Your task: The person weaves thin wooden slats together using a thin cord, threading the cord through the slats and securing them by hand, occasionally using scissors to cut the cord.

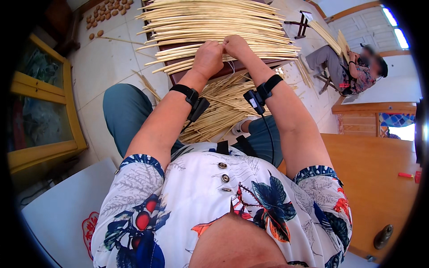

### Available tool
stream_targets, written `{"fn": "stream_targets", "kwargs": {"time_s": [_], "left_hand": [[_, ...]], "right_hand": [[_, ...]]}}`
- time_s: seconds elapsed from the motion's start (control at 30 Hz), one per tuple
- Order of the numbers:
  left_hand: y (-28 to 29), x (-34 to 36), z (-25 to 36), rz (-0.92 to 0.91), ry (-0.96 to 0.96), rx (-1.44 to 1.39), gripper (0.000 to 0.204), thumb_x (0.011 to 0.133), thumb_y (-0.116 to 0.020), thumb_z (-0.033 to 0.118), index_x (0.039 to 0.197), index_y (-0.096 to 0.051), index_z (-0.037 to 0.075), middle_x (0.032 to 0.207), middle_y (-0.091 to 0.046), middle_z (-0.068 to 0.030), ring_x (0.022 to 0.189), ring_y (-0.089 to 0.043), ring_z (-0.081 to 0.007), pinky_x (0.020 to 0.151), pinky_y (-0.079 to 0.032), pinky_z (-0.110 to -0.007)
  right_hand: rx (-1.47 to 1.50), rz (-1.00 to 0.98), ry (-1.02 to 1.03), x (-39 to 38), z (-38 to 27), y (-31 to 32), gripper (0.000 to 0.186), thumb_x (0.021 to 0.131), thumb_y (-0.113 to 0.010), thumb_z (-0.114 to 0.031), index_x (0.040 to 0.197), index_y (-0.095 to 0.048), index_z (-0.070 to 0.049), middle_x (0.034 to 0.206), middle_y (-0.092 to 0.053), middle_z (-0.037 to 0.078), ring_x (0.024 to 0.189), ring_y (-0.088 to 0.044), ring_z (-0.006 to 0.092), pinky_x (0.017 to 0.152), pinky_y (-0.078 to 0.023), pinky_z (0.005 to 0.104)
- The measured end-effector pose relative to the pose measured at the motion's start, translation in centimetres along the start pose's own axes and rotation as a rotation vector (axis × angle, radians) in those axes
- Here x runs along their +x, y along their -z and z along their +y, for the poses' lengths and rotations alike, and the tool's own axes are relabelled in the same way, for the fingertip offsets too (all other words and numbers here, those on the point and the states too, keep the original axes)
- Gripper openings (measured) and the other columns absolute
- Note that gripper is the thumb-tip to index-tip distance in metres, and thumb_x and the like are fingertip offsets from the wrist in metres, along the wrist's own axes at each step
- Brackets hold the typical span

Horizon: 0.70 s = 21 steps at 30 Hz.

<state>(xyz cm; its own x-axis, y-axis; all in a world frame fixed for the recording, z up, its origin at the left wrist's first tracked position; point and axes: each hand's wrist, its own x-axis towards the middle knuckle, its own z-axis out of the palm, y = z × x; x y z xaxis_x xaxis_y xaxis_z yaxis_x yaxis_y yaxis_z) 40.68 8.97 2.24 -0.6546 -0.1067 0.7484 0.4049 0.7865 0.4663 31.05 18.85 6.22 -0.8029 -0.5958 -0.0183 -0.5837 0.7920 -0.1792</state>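
Observation:
Pale yellow plant stalks (214,27) lie side by side in a wide row on a dark red-brown table (239,67). At the row's near edge my left hand (208,58) and my right hand (238,47) meet, fingertips touching or nearly so. The fingers of both are closed in a pinch. Whatever sits between them is too small to make out. A thin white string (231,66) hangs over the near table edge, just below my right hand.
More loose stalks (214,109) are heaped on the floor between my legs. Another person (357,73) sits at the right, holding long stalks (325,36). Small brown round objects (107,11) lie on the floor far left. A yellow-framed cabinet (67,102) stands left, a wooden surface (362,178) right.

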Motion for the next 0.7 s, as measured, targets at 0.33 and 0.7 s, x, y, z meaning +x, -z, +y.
{"fn": "stream_targets", "kwargs": {"time_s": [0.33,0.7], "left_hand": [[0.2,0.1,0.1,-0.037,0.01,0.06,0.005,0.068,-0.055,0.002,0.069,-0.057,0.007,0.067,-0.053,-0.0095,0.07,-0.053,-0.028,0.062,-0.045,-0.037],[0.2,0.5,0.4,-0.059,-0.038,0.074,0.006,0.067,-0.056,0.003,0.07,-0.06,0.007,0.065,-0.054,-0.0081,0.068,-0.053,-0.0268,0.061,-0.045,-0.036]], "right_hand": [[0.075,0.068,-0.049,0.2,0.1,0.0,0.016,0.066,-0.062,-0.02,0.073,-0.064,-0.005,0.07,-0.062,0.015,0.066,-0.059,0.0276,0.06,-0.047,0.0354],[0.092,0.072,-0.044,0.7,0.5,-0.2,0.02,0.07,-0.053,-0.023,0.074,-0.065,-0.007,0.078,-0.062,0.017,0.075,-0.059,0.0333,0.07,-0.048,0.0406]]}}
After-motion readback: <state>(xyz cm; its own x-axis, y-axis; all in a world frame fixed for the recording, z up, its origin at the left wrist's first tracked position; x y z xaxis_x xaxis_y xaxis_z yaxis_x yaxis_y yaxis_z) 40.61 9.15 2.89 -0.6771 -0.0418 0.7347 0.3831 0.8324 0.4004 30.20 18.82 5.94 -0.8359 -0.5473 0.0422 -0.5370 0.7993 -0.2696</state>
